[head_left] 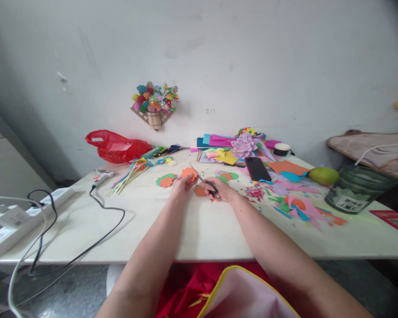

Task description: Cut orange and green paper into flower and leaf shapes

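Left hand [182, 183]: I've got it pinching an orange scalloped piece [188, 173], fingers closed on its lower edge, piece up off the table [146, 229].
Right hand [223, 189]: wrapped around the black handles of the scissors [213, 188], blades pointing up and left, right beside the orange piece. Honestly can't tell from my end whether they're biting into it or how far apart they are.
Under the hands: another orange cutout [200, 191] lying on the table, partly hidden.
Flower cutouts: a green and orange pair [166, 181] just left of my left hand, overlapping, plus more green and orange pieces [226, 176] just past the right one.
Scrap zone: a heap of tiny red and blue bits [254, 193] near my right wrist, with a black phone [258, 169] behind it.
Back edge: I see a big purple flower [244, 145] by some stacked colored sheets, and a red plastic bag [117, 148] over on the left.
Far right: a green glass jar [358, 190] next to a yellow-green fruit [323, 176].
Far left: a white power strip [61, 193], cables everywhere lol.
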A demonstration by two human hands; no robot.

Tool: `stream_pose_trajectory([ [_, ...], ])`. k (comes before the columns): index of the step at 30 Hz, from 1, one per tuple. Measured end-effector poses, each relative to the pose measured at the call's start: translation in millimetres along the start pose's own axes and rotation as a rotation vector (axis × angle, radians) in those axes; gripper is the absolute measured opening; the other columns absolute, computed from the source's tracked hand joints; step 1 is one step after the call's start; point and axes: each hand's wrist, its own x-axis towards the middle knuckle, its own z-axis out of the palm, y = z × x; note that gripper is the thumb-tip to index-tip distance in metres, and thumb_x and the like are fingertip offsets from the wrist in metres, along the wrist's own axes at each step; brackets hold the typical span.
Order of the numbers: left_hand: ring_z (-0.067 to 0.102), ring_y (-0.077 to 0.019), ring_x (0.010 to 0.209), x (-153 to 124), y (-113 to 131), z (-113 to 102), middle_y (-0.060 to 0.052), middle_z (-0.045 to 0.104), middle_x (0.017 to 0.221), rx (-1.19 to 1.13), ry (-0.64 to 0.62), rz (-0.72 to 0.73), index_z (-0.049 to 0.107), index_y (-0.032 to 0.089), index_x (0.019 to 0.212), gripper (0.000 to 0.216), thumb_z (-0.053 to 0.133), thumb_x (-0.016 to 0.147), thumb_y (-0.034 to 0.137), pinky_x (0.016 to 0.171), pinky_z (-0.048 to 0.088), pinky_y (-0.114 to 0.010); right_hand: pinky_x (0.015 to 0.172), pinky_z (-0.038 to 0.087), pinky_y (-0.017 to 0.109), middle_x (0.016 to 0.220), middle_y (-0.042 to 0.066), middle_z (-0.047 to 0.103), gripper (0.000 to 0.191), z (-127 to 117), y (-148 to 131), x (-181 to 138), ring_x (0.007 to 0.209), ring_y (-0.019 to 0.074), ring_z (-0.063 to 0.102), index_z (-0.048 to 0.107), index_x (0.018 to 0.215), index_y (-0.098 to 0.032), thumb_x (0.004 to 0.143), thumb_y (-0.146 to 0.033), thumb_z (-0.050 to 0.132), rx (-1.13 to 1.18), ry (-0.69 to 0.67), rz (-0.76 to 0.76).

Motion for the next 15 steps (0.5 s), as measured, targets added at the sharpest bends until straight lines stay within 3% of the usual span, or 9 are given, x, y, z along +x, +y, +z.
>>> stream_pose_trajectory([
  [4, 0.075, -0.0192, 0.068, 0.2, 0.0, -1.4, -0.005, 0.076, 0.069, 0.016, -0.031, 0.0, 0.071, 0.015, 0.072, 0.013, 0.076, 0.068, 0.004, 0.082, 0.065, -0.035, 0.027, 0.026, 0.014, 0.05, -0.005, 0.058, 0.027, -0.7, 0.9, 1.0, 0.03, 0.0038, 0.043, 0.06, 0.076, -0.016, 0.086, -0.034, 0.076, 0.006, 0.003, -0.011],
  [8, 0.076, -0.0204, 0.072, 1.8, -0.2, -4.2, -0.006, 0.076, 0.073, 0.031, -0.053, -0.004, 0.071, 0.014, 0.074, 0.014, 0.079, 0.067, 0.007, 0.079, 0.064, -0.034, 0.029, 0.033, 0.015, 0.054, -0.004, 0.061, 0.027, -1.8, 1.9, 1.9, 0.031, 0.004, 0.044, 0.06, 0.077, -0.017, 0.089, -0.038, 0.072, -0.006, 0.016, -0.04],
  [15, 0.065, -0.0135, 0.057, 1.5, 0.3, -5.4, -0.003, 0.071, 0.066, 0.078, -0.05, 0.002, 0.07, 0.014, 0.072, 0.017, 0.084, 0.062, 0.01, 0.064, 0.058, -0.027, 0.029, 0.03, 0.014, 0.056, -0.003, 0.063, 0.032, -3.1, 2.5, 2.2, 0.036, 0.005, 0.05, 0.06, 0.075, -0.017, 0.084, -0.043, 0.077, -0.017, 0.037, -0.084],
])
